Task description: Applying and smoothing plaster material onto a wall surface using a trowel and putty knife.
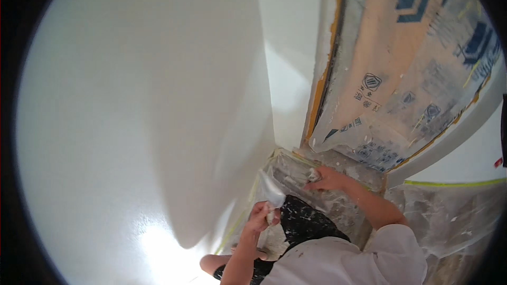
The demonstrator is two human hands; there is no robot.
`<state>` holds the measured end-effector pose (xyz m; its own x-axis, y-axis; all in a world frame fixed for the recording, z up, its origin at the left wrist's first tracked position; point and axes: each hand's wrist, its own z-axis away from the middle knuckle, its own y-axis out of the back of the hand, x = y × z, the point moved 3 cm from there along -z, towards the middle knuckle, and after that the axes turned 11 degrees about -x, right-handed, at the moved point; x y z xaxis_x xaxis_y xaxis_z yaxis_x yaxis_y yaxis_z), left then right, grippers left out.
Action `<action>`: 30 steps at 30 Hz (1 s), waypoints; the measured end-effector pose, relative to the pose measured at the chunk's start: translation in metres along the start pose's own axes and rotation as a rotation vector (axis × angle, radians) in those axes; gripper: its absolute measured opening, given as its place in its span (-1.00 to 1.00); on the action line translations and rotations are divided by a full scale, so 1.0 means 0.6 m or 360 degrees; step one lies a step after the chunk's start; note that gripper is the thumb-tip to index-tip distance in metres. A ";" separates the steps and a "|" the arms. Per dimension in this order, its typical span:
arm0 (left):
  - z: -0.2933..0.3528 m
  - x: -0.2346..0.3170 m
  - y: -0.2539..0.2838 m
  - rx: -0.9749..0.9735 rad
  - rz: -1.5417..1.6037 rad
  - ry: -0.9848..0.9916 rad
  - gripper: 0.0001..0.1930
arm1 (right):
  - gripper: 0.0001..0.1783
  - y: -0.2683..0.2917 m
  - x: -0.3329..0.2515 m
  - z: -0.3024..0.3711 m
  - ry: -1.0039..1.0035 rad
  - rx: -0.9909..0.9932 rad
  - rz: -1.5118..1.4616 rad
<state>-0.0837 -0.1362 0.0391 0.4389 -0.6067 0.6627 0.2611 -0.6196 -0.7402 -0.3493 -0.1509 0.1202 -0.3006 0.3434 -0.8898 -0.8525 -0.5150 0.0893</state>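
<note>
One silvery tool point(273, 192) projects beyond the left fingers point(259, 212).

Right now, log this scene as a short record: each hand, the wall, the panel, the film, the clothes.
Left hand: closed on a shiny tool, kind unclear
Right hand: holds a small pale lump, kind unclear
Wall: white, left of both hands
Panel: upper right, covered in printed plastic
Film: clear, hanging below yellow-green tape, right
Clothes: white top, black shorts with pale marks
</note>
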 end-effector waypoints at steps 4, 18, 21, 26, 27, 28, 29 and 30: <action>0.055 0.039 0.006 0.0207 -0.0098 -0.0171 -0.52 | -0.74 0.095 -0.049 0.021 0.0518 0.0797 -0.0435; 0.077 -0.016 -0.016 0.0504 -0.0176 0.0042 -0.50 | -0.82 0.158 -0.084 -0.056 0.0722 0.1059 -0.0738; 0.073 -0.005 -0.020 0.0482 -0.0194 0.0042 -0.51 | -0.81 0.127 -0.010 -0.071 0.0634 0.1015 -0.0827; 0.050 0.017 -0.024 0.0512 -0.0323 0.0266 -0.64 | -0.81 0.090 0.062 -0.021 0.0632 0.0788 -0.1039; 0.040 0.018 -0.023 0.0517 -0.0325 0.0281 -0.64 | -0.82 0.078 0.068 -0.005 0.0590 0.0564 -0.1064; 0.028 0.015 -0.022 0.0498 -0.0390 0.0366 -0.65 | -0.82 0.064 0.070 0.007 0.0603 0.0353 -0.1089; 0.017 0.010 -0.021 0.0482 -0.0456 0.0449 -0.66 | -0.82 0.050 0.073 0.014 0.0546 0.0338 -0.1102; 0.006 0.006 -0.019 0.0489 -0.0458 0.0459 -0.66 | -0.82 0.036 0.072 0.021 0.0547 0.0154 -0.1046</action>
<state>-0.0824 -0.1294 0.0495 0.0680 -0.5726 0.8170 0.5962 -0.6333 -0.4934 -0.3863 -0.1374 0.0896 0.4211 0.2835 -0.8616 -0.8488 -0.2116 -0.4845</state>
